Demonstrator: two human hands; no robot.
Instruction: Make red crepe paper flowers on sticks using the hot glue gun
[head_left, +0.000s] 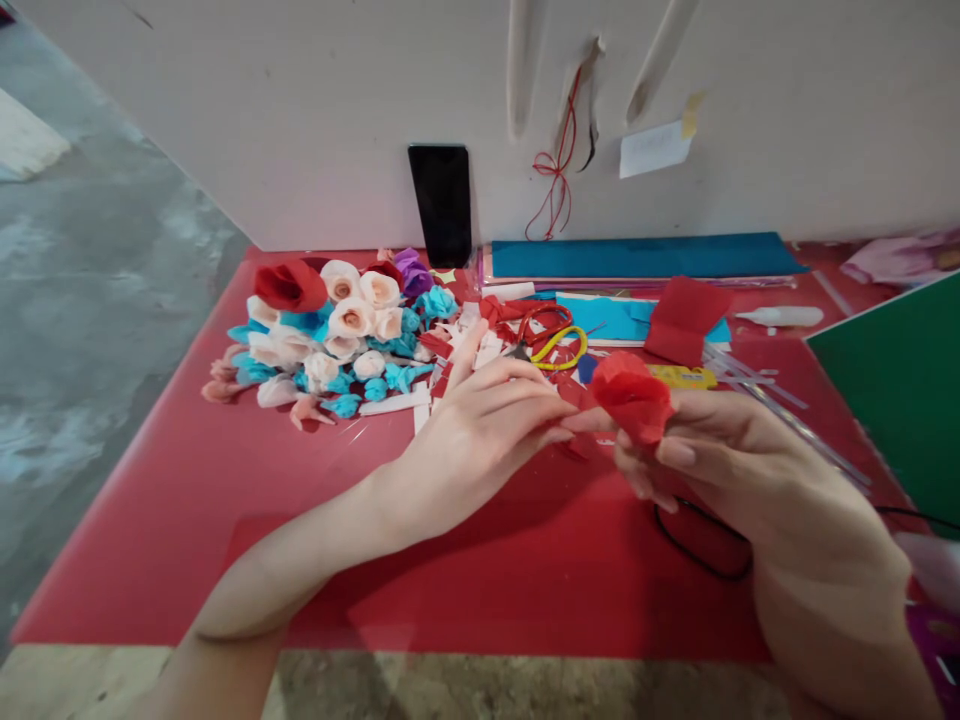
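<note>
My right hand (720,470) holds a red crepe-paper flower (636,395) between thumb and fingers, raised above the table. Just left of the flower, my left hand (487,425) has its thumb and index fingertip drawn together in a pinch, close to the right hand's fingertips. Whatever lies in that pinch is too small to make out. The little finger of the left hand sticks out over white and red paper scraps (487,345). Behind the hands lie scissors with a yellow and red handle (559,345) and a square of red crepe paper (686,318).
Finished paper flowers (352,320) are heaped at the left on the red tabletop (150,480). A phone (442,205) leans on the white panel. Blue paper (637,255), a white glue bottle (784,317), clear sticks (810,430) and a green board (892,390) lie at the back and right.
</note>
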